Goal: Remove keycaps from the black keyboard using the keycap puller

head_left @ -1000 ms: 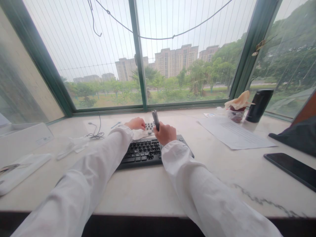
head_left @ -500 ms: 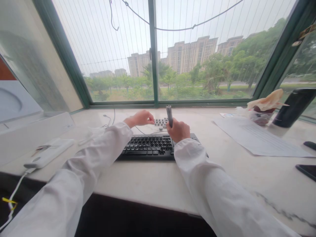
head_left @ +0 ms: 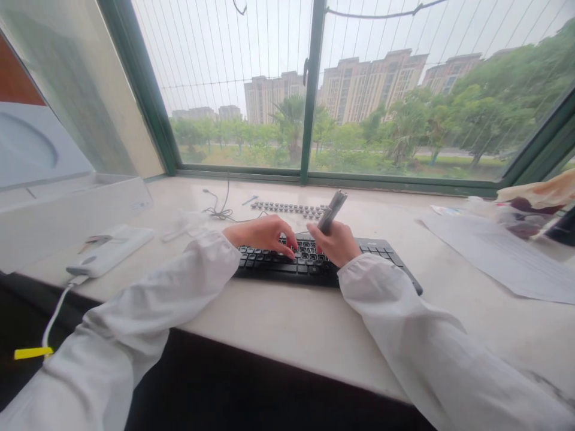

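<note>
A black keyboard lies on the white counter, with bare key positions in its upper rows and keycaps fitted in the lower ones. Over its middle is my left hand, thumb and forefinger pinched close together at the keys. Whatever is between those fingertips is too small to make out. My right hand, above the keyboard's right half, is wrapped round a grey stick-like tool that points up and tilts right. Behind the keyboard, loose keycaps stand in rows on the counter.
Thin cables lie coiled at the back left. A white power bank with keys on it and a white box are at the left. Paper sheets lie at the right, near a plastic bag. The window is behind.
My left hand has moved from the loose keycaps down onto the keyboard. The grey tool in my right hand now tilts further right. The camera view has shifted left and down.
</note>
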Available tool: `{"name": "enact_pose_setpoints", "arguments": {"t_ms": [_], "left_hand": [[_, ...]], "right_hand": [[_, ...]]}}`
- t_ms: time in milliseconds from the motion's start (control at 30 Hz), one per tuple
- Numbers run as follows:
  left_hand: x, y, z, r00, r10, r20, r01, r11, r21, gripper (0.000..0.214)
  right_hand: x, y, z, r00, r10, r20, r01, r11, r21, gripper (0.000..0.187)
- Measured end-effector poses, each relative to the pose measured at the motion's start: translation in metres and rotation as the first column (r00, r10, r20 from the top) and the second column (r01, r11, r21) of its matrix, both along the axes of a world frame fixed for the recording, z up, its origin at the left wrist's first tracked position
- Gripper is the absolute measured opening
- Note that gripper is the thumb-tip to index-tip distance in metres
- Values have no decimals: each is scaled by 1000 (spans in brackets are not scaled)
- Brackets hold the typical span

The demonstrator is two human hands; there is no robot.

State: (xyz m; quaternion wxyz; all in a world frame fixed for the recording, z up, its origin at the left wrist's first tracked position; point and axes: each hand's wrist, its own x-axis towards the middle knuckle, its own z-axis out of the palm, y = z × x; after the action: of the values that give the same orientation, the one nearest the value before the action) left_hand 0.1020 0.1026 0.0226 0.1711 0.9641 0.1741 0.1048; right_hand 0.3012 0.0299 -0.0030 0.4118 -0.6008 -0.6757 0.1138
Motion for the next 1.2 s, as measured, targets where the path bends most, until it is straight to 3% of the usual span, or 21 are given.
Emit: {"name": "enact_pose_setpoints", "arguments": {"t_ms": [367,633,867,1000,1200], "left_hand": [[3,-19,0,999,48,21,-50,995,85,17],[4,-20,-4,995,74,73,-80,993,83,10],[4,-22,-3,997,59,58,-70,979,193,10],[4,-22,-4,998,55,40,-63,975,215,10],[5,-21,-5,996,85,37,-91,968,233,10]], "right_hand": [[-11,1,-7,997,75,-29,-77,994,-74,45],[-14,0,-9,994,109,-23,-111,988,-108,46],[-14,1,-7,993,118,3,-117,987,-106,45],[-17,2,-7,995,91,45,-88,994,-69,41],[-21,4,-8,996,91,26,-87,990,-115,36]]}}
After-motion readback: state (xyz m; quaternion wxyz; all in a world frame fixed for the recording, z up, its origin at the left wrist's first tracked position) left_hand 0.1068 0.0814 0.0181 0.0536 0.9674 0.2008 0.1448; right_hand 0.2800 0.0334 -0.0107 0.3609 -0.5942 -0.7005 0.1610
